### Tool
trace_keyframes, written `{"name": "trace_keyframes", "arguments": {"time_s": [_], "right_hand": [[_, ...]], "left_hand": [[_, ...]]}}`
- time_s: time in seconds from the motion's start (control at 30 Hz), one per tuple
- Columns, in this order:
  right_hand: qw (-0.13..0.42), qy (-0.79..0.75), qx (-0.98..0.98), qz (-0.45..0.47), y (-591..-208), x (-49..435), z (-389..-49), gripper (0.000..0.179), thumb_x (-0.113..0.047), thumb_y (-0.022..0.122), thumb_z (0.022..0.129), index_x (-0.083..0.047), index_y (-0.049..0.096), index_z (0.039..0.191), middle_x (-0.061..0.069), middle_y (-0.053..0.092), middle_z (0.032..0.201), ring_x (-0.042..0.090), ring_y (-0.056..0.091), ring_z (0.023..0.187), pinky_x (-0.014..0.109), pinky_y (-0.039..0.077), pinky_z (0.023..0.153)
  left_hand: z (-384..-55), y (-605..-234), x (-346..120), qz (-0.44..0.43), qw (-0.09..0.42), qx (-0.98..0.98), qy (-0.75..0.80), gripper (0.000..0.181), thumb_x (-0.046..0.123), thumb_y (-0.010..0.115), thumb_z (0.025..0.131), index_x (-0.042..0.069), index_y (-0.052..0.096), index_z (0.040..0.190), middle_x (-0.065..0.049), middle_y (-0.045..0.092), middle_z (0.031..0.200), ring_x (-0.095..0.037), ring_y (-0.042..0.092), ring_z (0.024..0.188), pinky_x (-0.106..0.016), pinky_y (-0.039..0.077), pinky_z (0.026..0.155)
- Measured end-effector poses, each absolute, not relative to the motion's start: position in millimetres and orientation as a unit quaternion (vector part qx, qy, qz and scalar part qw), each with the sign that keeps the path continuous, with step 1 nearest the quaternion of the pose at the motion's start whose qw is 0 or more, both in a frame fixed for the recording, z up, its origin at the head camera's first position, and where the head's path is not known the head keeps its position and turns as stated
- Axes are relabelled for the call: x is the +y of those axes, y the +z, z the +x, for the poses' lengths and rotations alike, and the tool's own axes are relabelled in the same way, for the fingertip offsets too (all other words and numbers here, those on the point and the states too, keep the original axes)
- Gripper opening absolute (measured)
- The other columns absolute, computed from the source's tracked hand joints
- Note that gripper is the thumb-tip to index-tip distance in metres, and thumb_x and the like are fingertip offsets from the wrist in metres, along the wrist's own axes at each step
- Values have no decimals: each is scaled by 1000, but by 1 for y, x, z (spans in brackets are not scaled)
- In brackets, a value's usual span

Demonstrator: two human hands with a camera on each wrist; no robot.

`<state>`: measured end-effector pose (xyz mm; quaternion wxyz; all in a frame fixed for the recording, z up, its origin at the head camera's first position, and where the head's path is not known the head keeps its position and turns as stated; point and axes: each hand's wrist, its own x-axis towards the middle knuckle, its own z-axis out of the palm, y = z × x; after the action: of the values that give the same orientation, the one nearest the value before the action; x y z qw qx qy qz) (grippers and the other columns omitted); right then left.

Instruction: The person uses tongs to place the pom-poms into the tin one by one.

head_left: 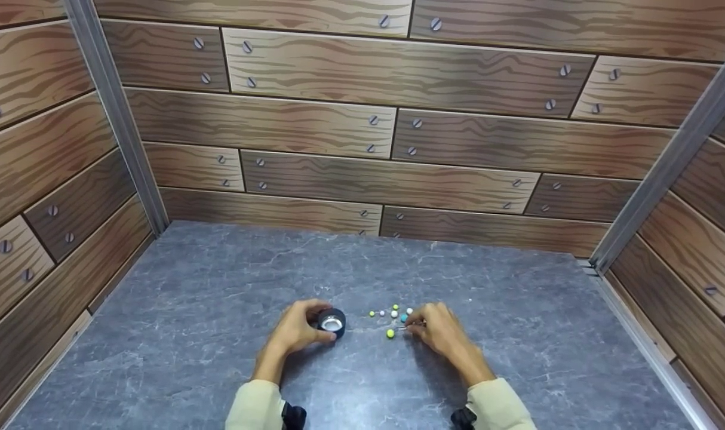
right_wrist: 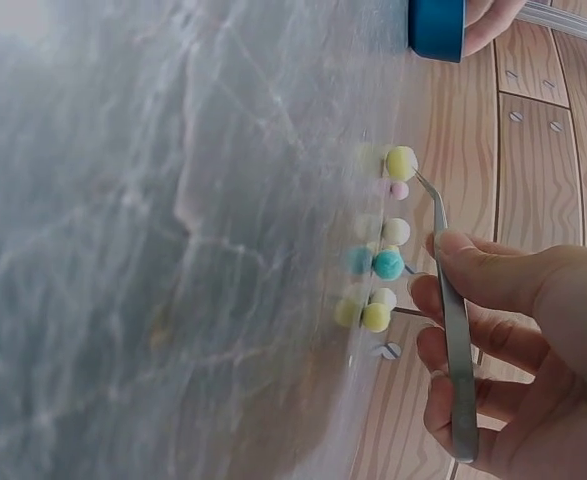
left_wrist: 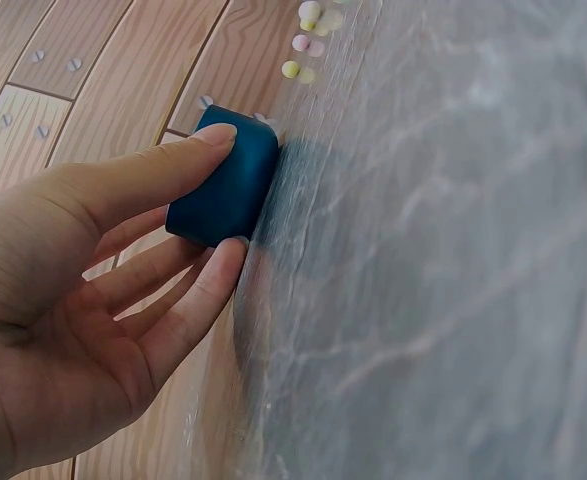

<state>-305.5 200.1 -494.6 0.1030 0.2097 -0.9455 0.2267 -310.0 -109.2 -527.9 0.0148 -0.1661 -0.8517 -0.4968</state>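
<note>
My left hand [head_left: 297, 327] holds a short round dark-blue cup [head_left: 332, 323] with a silvery inside, thumb on one side and fingers on the other. Its blue outer wall [left_wrist: 228, 180] stands on the table in the left wrist view. Bent-tip metal tweezers [right_wrist: 456, 340] are pinched in my right hand [right_wrist: 533, 330]. Their tip is beside a yellow ball [right_wrist: 402, 162]; whether it touches cannot be told. Other small balls lie close by: a teal ball [right_wrist: 387, 265], a white ball [right_wrist: 397, 232], a pink ball [right_wrist: 400, 190] and another yellow ball [right_wrist: 376, 318].
The grey marbled tabletop [head_left: 219, 286] carries everything. Wood-patterned walls [head_left: 315, 125] enclose it at the back and sides, with metal corner posts [head_left: 117, 113]. The balls lie between the two hands, right of the cup.
</note>
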Motion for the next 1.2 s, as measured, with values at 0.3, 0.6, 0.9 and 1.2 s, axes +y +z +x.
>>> {"name": "trace_keyframes", "arguments": {"time_s": [0.3,0.6,0.9,1.2], "right_hand": [[109,239,-941,214,-486,194,-307,7,-5,82,83,-9,84,88,12,81,92,27,77,84,46,62,75],[138,249,-930,232,-486,180,-308,5,-6,82,83,-8,83,87,9,81,89,25,77,82,44,62,74],[162,250,-923,243,-487,160,-308,4,-8,82,83,-9,84,87,8,80,86,26,76,82,45,61,73],[176,262,-913,259,-490,141,-310,6,-5,81,83,-8,83,87,9,80,86,25,76,81,41,61,73]], "left_hand": [[-312,-529,-109,-167,15,-853,-495,57,3,92,69,-4,70,121,-20,76,114,-35,73,105,-50,57,96],[-311,-530,-108,-169,16,-855,-490,56,5,92,70,-3,70,122,-19,76,115,-35,73,105,-50,57,97],[-309,-528,-107,-158,6,-859,-487,57,7,92,71,0,71,124,-17,76,117,-32,72,108,-49,56,100],[-309,-528,-111,-162,6,-847,-506,57,4,92,70,-2,70,123,-20,76,114,-33,73,104,-49,57,97]]}}
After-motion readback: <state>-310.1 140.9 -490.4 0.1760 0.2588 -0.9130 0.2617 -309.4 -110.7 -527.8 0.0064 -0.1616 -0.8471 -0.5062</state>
